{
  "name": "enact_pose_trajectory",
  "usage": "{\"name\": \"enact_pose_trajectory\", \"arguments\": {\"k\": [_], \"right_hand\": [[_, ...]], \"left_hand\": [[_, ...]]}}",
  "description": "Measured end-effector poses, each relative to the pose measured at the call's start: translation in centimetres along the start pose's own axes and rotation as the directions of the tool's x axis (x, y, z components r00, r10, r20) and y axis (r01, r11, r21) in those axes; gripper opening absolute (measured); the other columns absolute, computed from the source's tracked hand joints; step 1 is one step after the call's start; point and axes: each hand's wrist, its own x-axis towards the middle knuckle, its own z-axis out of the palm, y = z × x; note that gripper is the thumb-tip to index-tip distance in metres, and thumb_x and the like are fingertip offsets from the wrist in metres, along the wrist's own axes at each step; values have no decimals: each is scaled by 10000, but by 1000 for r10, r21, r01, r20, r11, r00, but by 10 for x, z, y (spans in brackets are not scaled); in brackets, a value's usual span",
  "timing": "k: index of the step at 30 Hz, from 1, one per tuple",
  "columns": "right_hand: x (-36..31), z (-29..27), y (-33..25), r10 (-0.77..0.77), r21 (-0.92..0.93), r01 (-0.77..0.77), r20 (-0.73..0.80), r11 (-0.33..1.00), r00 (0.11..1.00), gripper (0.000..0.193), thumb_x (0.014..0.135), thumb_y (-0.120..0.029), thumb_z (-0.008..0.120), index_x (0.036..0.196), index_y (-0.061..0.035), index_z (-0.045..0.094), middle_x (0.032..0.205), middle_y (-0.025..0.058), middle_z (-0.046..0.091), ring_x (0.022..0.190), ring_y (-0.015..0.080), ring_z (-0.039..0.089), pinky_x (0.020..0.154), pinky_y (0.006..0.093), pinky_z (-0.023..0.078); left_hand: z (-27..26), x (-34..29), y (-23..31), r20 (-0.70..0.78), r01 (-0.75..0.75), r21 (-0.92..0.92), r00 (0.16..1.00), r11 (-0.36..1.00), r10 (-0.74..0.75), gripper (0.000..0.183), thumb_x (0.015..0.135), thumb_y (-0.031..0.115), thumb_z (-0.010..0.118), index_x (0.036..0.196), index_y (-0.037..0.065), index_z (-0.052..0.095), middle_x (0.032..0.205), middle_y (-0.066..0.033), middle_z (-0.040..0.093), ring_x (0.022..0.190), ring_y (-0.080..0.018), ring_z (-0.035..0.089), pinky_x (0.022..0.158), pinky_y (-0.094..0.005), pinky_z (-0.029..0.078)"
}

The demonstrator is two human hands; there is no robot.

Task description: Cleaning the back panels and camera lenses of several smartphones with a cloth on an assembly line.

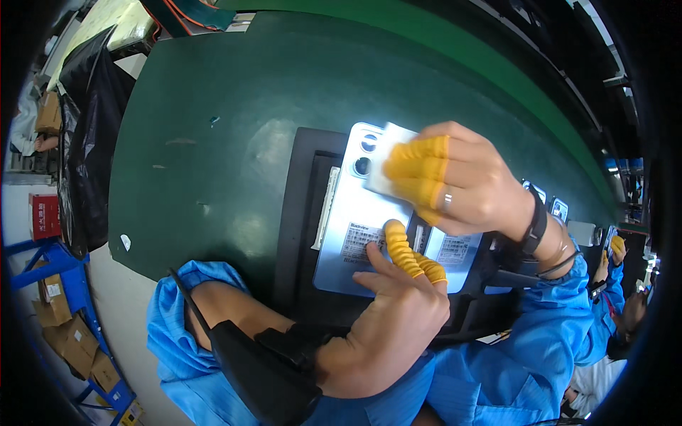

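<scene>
Your right hand (pixel 469 177) has a white pad (pixel 383 160) pinched against the blue phone (pixel 362 202), right beside the camera lenses (pixel 363 167), and your left hand (pixel 398 305) has fingertips on its lower part (can't tell if that's a grip or just a press). So the phone's between your hands, over a black tray (pixel 297 184), with a second phone (pixel 451 259) just right of your left fingers. I'd guess it's light, stiff and slick, so it could skate sideways, and probably hates drops. Your yellow finger covers (pixel 396 241) should help; take it by the long edges, off the lenses. Writing-wise, there's a white label (pixel 357 241) by your left thumb, tiny print with a bolder line on top, and a similar label (pixel 455 250) on the other phone, mostly too small to read
</scene>
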Motion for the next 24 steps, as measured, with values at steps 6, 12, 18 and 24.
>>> {"name": "enact_pose_trajectory", "arguments": {"k": [6,12,18,24], "right_hand": [[-6,-28,2,238,10,-238,19,971,971,112,653,20,634,758,-18,644,796,100,659,756,255,631,774,375,505],[5,3,11,140,44,-142,43,989,989,159,656,-2,657,813,-18,633,755,107,627,734,284,619,834,399,496],[-17,-3,-13,97,30,-97,-4,995,995,54,643,-14,657,659,-19,605,674,87,588,649,250,591,805,422,511],[-17,-22,-4,352,-4,-354,-97,935,931,207,693,36,636,895,-4,655,897,137,669,817,293,643,789,396,491]], "left_hand": [[1,1,-3,-74,-6,-8,997,1000,5,174,723,134,634,846,11,646,582,-184,607,713,-407,676,418,-323,489],[4,1,-2,-96,-15,-16,995,1000,13,152,711,118,642,822,15,643,577,-187,603,701,-413,674,415,-322,496],[6,1,-3,-124,-15,-54,992,998,8,144,696,110,653,801,14,637,578,-195,603,695,-426,671,405,-310,495],[5,1,-2,-107,7,-32,994,999,-10,158,696,114,656,813,10,641,582,-195,605,692,-415,674,401,-307,494]]}}
